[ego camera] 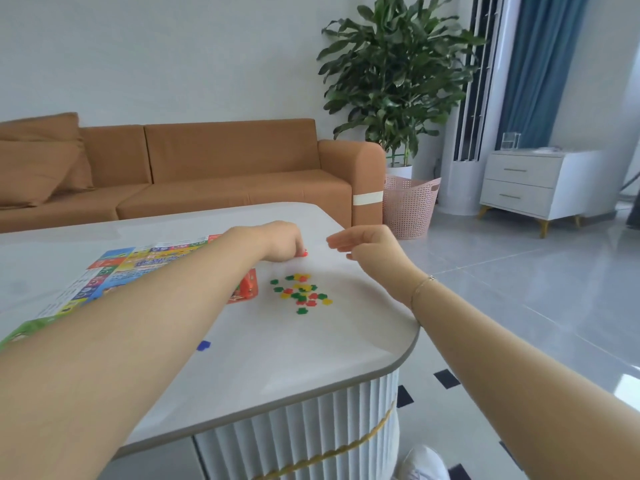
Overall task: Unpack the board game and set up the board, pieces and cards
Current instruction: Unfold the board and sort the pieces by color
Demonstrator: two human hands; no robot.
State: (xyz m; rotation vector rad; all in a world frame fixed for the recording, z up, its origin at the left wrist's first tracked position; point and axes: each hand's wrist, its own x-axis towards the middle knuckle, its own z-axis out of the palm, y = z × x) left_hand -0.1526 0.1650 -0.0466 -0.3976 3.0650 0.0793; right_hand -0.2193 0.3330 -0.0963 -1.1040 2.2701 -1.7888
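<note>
One red piece (304, 252) under the left hand's fingertips, set apart from the loose heap.

Several dozen small red, green and yellow pieces (302, 293) lie scattered on the tabletop (311, 355), nearer the person than the left hand (282, 242) and just beside a red card pack (246, 287); the board (145, 263) lies flat to the left, its long axis running away along the table, partly under the left forearm. A single blue piece (203, 345) sits well apart, close to the near edge. The left hand, nearer the heap, is knuckles-up with fingers curled down, pinching the red piece against the tabletop. The right hand (367, 245) hovers above the table's right edge, fingers loosely extended, holding nothing.
</note>
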